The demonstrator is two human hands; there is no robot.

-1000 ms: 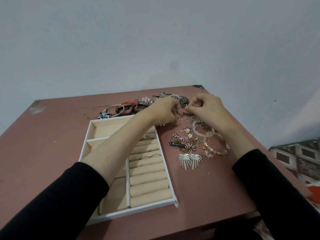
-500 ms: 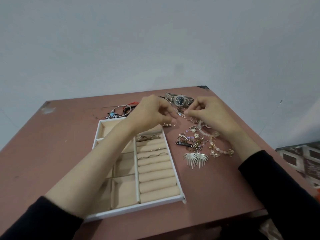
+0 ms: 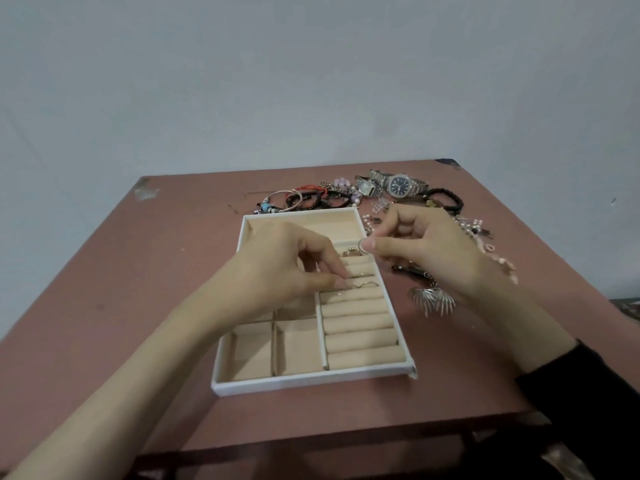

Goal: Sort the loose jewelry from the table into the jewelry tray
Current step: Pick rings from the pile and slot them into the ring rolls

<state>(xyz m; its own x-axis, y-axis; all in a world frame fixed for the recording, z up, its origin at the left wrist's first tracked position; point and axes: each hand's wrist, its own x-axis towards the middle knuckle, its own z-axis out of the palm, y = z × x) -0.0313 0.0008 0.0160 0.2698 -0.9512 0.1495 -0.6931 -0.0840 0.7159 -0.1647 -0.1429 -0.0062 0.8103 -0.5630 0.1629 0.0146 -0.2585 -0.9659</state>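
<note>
A white jewelry tray (image 3: 311,384) with beige lining lies mid-table, ring rolls on its right side. My left hand (image 3: 287,268) hovers over the tray, thumb and fingertips pinched together at the ring rolls beside a thin ring (image 3: 367,284); what they hold is too small to tell. My right hand (image 3: 419,247) pinches a small silver ring (image 3: 364,244) just above the tray's upper right rolls. Another ring (image 3: 350,252) sits in the top roll. Loose jewelry lies beyond and right of the tray.
Red, black and beaded bracelets (image 3: 311,198) lie behind the tray. Two watches (image 3: 398,184) and a black beaded bracelet (image 3: 446,199) sit at the far right corner. Silver fan earrings (image 3: 434,299) and pink beads (image 3: 502,263) lie right of the tray. The table's front edge (image 3: 346,434) is near.
Both hands left the jewelry pile and moved toward me over the tray. My right hand now carries a ring; my left fingertips dropped onto the ring rolls.
</note>
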